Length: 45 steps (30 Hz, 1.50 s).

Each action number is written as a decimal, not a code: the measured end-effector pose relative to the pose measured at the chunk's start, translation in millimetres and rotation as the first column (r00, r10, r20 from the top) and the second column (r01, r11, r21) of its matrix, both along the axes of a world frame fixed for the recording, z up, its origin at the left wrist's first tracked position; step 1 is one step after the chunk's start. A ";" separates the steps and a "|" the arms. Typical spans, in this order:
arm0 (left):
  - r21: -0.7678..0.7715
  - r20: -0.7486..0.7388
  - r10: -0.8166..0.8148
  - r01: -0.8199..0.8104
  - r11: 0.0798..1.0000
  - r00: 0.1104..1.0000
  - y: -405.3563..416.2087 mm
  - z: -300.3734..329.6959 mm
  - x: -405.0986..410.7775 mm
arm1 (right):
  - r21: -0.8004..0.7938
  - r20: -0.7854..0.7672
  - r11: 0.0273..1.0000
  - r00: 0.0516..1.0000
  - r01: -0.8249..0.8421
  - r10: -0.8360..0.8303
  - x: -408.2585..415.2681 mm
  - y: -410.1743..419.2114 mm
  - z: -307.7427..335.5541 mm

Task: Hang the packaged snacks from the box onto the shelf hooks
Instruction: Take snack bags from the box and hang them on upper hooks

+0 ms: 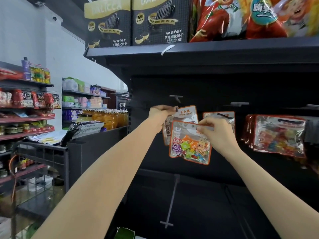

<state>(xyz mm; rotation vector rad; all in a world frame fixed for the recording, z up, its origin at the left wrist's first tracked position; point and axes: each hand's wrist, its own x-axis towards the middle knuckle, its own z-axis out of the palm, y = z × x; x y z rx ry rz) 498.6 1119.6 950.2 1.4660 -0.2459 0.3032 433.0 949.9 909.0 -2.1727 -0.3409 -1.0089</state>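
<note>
My right hand [214, 133] pinches the top edge of an orange-rimmed clear candy packet [188, 145], held in front of the black pegboard. My left hand [160, 114] grips the tip of a shelf hook [176, 109], with another candy packet [185, 114] hanging just behind it. More of the same packets hang to the right: one on a hook [220, 116] and a bunch further right [278, 135]. An empty hook [176, 97] juts out above my left hand. The box is not visible.
A black shelf board [207, 49] overhead carries wafer boxes [108, 25] and red snack bags [241, 18]. A long bare hook [170, 204] sticks out low down. To the left stand a jar display [105, 118] and aisle shelves [27, 118].
</note>
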 end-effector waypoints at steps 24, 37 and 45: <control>0.204 0.466 0.201 -0.325 0.923 0.862 -6.7 -56.0 -7.5 | 0.050 0.106 0.999 0.994 0.014 -0.019 8.1 -13.7 4.3; 0.222 0.401 -0.083 -0.009 0.975 0.912 -78.7 -49.6 -56.0 | 0.272 0.269 0.958 0.949 0.089 -0.165 -40.2 -53.7 -5.2; 0.214 0.363 -0.013 -0.070 0.974 0.932 -100.5 -51.9 -54.3 | 0.220 0.235 0.965 0.953 0.142 -0.193 -32.1 -70.1 -1.1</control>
